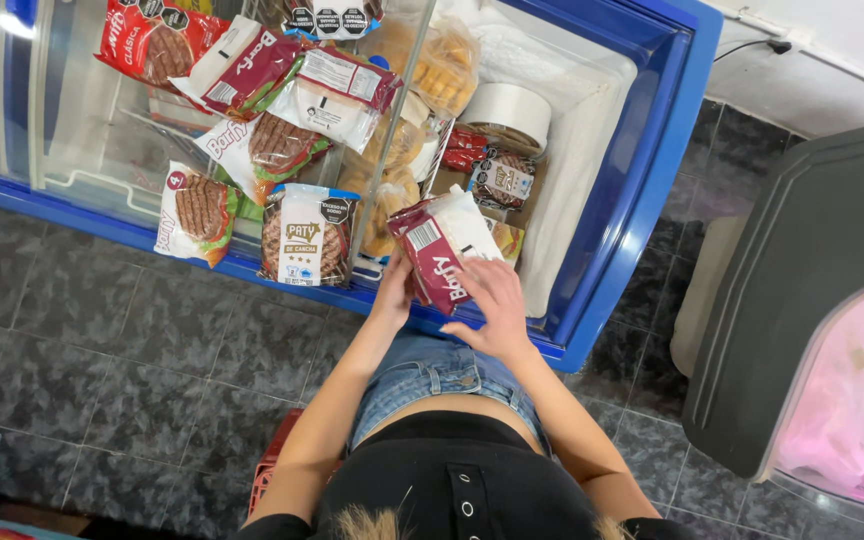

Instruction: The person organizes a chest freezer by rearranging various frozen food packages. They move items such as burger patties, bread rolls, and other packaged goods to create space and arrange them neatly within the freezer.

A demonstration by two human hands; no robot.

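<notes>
Both hands grip a dark-red burger packet [439, 262] at the chest freezer's [652, 150] near rim: the left hand [393, 292] clasps its 7 o'clock edge, the right hand [495, 305] lies fingers-spread over its 5 o'clock corner. Best to keep it level (other packets [304, 238] crowd the sliding glass lid at 9 o'clock) and steady it from both sides.

Freezer [652, 150] open on the right half: bare white wall there, a hand could pass down beside the tape roll [507, 115]. Left half is shut off by the glass lid [82, 120], with burger packs [282, 140] piled over it. Near rim is blocked by the maroon pack [442, 260] both hands grip.
</notes>
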